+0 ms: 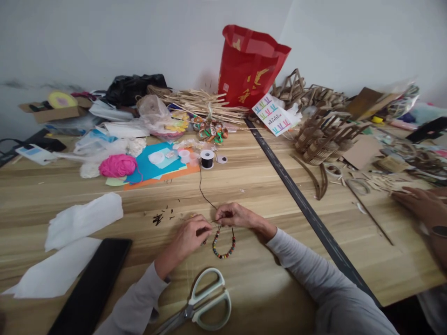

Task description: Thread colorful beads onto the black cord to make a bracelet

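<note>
My left hand (193, 235) and my right hand (233, 215) meet over the table, both with fingers pinched together. Between their fingertips runs a dark cord (206, 199), which leads back to a white spool of black cord (207, 159). Just below my right hand hangs a loop of multicoloured beads (224, 256), its ends going up toward my fingers. A few more beads show beside my left fingertips, partly hidden. Close to my forearms lie scissors (209, 304) with pale handles.
Short black cord scraps (158, 218) lie left of my hands. Pink yarn (118, 165), blue sheets (150, 163) and a red bag (249, 70) stand farther back. White paper (84, 221) and a black flat case (92, 284) are at left. Another person's hand (419, 202) rests at right near woven baskets (319, 144).
</note>
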Tool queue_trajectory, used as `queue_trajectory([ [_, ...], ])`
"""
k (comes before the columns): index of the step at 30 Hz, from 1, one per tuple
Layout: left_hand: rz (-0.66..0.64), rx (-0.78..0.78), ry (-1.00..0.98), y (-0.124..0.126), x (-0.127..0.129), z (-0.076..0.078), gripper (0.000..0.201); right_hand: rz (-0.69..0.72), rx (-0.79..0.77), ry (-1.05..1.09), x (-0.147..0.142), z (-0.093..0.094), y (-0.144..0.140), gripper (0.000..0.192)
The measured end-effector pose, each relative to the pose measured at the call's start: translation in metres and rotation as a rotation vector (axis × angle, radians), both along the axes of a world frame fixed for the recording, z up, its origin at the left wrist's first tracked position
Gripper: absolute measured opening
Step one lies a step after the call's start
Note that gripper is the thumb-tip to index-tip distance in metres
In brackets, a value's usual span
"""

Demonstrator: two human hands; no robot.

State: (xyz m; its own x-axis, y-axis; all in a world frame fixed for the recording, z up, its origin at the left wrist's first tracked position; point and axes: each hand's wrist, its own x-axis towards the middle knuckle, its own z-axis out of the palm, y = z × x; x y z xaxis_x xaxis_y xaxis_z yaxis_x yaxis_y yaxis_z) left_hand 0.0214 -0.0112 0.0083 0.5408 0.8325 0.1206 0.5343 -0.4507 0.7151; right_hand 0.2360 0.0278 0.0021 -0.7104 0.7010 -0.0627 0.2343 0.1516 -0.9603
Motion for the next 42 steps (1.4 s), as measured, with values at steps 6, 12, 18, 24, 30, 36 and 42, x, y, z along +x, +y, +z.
queue_trajectory([
  [6,-0.062,0.014,0.029,0.006,0.004,0.004,0.016,-0.010,0.198,-0.158,0.016,0.019,0.002,0.011],
  [12,-0.087,0.029,0.055,0.003,0.007,0.004,0.013,0.139,0.459,-0.391,0.030,0.038,-0.016,0.014],
  [18,-0.054,0.065,0.085,0.000,0.010,0.008,0.014,0.184,0.610,-0.573,0.034,0.039,-0.036,0.011],
  [24,-0.049,0.114,0.142,-0.004,0.015,0.008,0.012,0.162,0.680,-0.659,0.026,0.045,-0.041,0.011],
  [30,-0.055,0.173,0.172,-0.008,0.018,0.001,0.008,0.215,0.808,-0.719,0.018,0.036,-0.043,0.011],
  [36,-0.080,0.167,0.155,-0.010,0.019,-0.004,0.010,0.214,0.821,-0.673,0.008,0.031,-0.045,0.015],
  [42,-0.097,0.157,0.119,-0.011,0.018,-0.004,0.011,0.185,0.747,-0.624,0.008,0.032,-0.039,0.014],
])
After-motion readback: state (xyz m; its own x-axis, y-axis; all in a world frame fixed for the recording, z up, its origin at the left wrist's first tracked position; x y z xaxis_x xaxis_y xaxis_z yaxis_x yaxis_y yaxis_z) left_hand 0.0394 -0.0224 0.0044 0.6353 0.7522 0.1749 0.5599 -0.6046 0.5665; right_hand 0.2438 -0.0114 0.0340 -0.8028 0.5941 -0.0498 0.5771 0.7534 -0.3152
